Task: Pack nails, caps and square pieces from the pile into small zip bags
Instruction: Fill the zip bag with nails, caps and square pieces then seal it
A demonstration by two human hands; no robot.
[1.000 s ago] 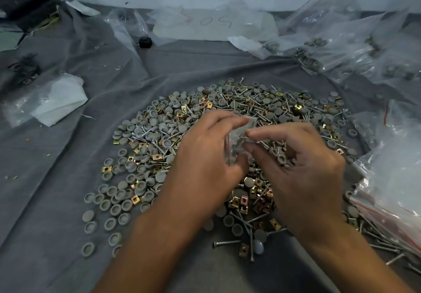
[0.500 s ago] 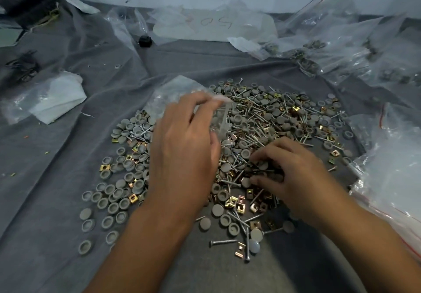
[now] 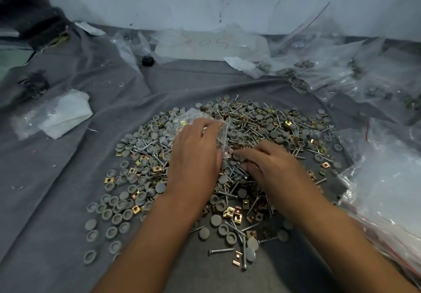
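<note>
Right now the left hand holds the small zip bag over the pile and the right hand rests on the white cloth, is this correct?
Not quite. In the head view the right hand is in the pile, picking at pieces beside the small zip bag; the white cloth lies apart. The left hand does hold the bag over the pile.

Your left hand (image 3: 193, 156) grips a small clear zip bag (image 3: 224, 131) low over the pile (image 3: 262, 133) of grey caps, nails and brass square pieces. Your right hand (image 3: 271, 167) lies on the pile just beside the bag's lower corner, fingertips (image 3: 238, 153) pinched among the pieces. The pile sits on a grey cloth (image 3: 68, 201). Filled clear bags (image 3: 330, 74) lie far right, more bags (image 3: 387, 190) at your right forearm.
</note>
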